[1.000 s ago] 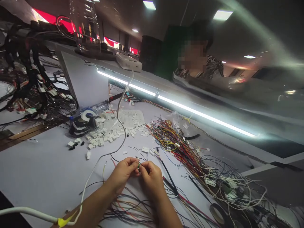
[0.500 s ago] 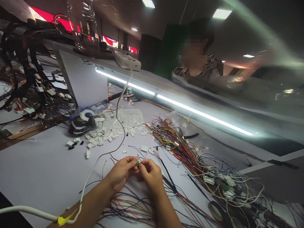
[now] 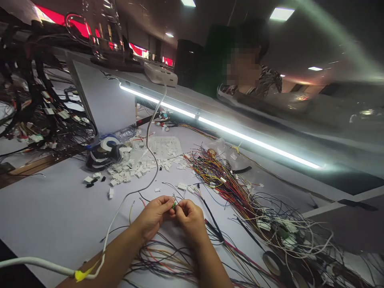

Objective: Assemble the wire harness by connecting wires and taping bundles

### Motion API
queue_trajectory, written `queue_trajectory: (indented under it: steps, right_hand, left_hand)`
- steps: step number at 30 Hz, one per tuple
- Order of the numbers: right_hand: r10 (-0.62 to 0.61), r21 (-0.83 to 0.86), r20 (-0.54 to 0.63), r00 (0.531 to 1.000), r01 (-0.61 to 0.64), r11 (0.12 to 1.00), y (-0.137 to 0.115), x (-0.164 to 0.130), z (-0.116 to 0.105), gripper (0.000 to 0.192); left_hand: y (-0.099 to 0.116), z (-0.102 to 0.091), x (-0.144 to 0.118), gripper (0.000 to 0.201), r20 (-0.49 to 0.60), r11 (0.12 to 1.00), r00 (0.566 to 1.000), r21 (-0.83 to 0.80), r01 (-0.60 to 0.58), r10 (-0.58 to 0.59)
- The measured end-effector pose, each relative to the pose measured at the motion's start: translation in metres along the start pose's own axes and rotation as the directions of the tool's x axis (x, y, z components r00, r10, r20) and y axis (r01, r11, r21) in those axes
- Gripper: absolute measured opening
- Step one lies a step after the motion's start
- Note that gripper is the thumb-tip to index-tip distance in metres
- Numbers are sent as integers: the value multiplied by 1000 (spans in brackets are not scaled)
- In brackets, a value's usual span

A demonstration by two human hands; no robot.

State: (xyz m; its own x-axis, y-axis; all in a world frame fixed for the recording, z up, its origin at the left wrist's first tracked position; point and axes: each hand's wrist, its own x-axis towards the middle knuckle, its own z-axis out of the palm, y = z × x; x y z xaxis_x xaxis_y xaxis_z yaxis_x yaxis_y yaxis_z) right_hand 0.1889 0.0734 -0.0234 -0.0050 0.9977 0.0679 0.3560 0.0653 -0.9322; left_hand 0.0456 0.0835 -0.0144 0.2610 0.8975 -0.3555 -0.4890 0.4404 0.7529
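Observation:
My left hand [image 3: 153, 216] and my right hand [image 3: 189, 218] meet fingertip to fingertip low in the middle of the view, above a white table [image 3: 54, 212]. Between the fingertips sits a small green piece [image 3: 174, 205] with thin wire ends sticking up from it; both hands pinch it. Loose coloured wires [image 3: 168, 260] lie under my forearms. A white cable [image 3: 132, 192] runs past my left wrist, with a yellow tag [image 3: 81, 275] near the bottom edge.
Small white connectors [image 3: 132, 170] lie scattered beyond my hands, beside rolls of tape [image 3: 103, 152]. A thick bundle of coloured wires [image 3: 231, 188] spreads to the right. A lit strip lamp [image 3: 216, 130] runs across. A person [image 3: 246, 72] sits opposite. Black harnesses [image 3: 33, 100] hang at left.
My hands stay together on the small green piece and have shifted slightly up the view; the fingers have turned it a little. The scene has drifted slightly with my head.

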Motion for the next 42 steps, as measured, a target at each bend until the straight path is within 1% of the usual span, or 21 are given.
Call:
queue_trajectory:
  steps: [3, 6, 11, 16, 20, 22, 23, 26, 27, 29, 32, 34, 35, 36, 37, 39, 41, 42]
  right_hand:
    - [-12, -21, -6, 1000, 12, 1000, 0, 0, 0, 15]
    - [-10, -4, 6, 1000, 10, 1000, 0, 0, 0, 14]
    - [-1, 20, 32, 999, 0, 1000, 2, 0, 1, 13]
    - [-4, -2, 21, 1000, 4, 1000, 3, -1, 2, 13]
    - [-46, 14, 37, 998, 45, 999, 0, -2, 0, 15]
    - [-97, 34, 28, 995, 96, 995, 0, -1, -3, 16]
    - [-132, 32, 7, 991, 132, 991, 1, 0, -5, 17]
    - [-264, -36, -72, 962, 262, 964, 4, 3, -11, 19]
    - [-303, -66, -79, 950, 298, 952, 5, 4, -13, 20]
    - [-356, -117, -48, 933, 348, 930, 6, 4, -15, 20]
    - [-370, -139, -4, 929, 366, 920, 4, 4, -15, 22]
    - [-338, -123, 2, 941, 336, 934, 1, 3, -13, 20]
    - [-313, -109, -2, 950, 311, 944, -1, 3, -12, 18]
    - [-285, -95, -7, 958, 283, 954, -2, 3, -11, 16]
    - [-260, -83, -16, 966, 258, 963, -3, 2, -11, 14]
    - [-233, -70, -45, 971, 229, 971, -5, 2, -11, 14]
    - [-250, -91, -76, 965, 243, 966, -6, 2, -11, 13]
    - [-273, -116, -81, 959, 263, 958, -7, 1, -11, 12]
  left_hand:
    - [-1, 0, 0, 22, -13, 1000, 1000, 16, -13, 13]
    - [-1, 1, 1, 22, -27, 1000, 999, 23, -16, 16]
    - [1, 2, 1, 26, -43, 1000, 999, 30, -5, 6]
    - [-1, 3, -1, 29, -48, 998, 999, 55, 7, -4]
    - [-3, 3, 1, 30, -56, 996, 997, 71, -47, 51]
    - [0, 1, 1, 30, -69, 992, 994, 96, -83, 89]
    - [2, 0, 2, 32, -76, 984, 990, 138, -110, 121]
    - [11, -5, 1, 41, -53, 921, 971, 333, -203, 234]
    - [13, -7, 1, 43, -31, 890, 964, 394, -230, 263]
    - [16, -9, 0, 39, 4, 838, 955, 479, -262, 296]
    - [16, -10, 0, 25, 35, 765, 945, 579, -283, 324]
    - [14, -10, 0, 20, 74, 740, 945, 603, -298, 320]
    - [12, -9, 0, 19, 84, 756, 949, 585, -295, 305]
    - [11, -9, 0, 20, 80, 796, 956, 537, -281, 283]
    - [9, -8, 0, 23, 64, 853, 966, 459, -250, 249]
    - [6, -6, 0, 30, 14, 957, 989, 250, -145, 146]
    - [5, -5, 0, 33, -15, 996, 999, 72, -46, 47]
    - [5, -5, 0, 31, -22, 1000, 1000, 21, -12, 12]
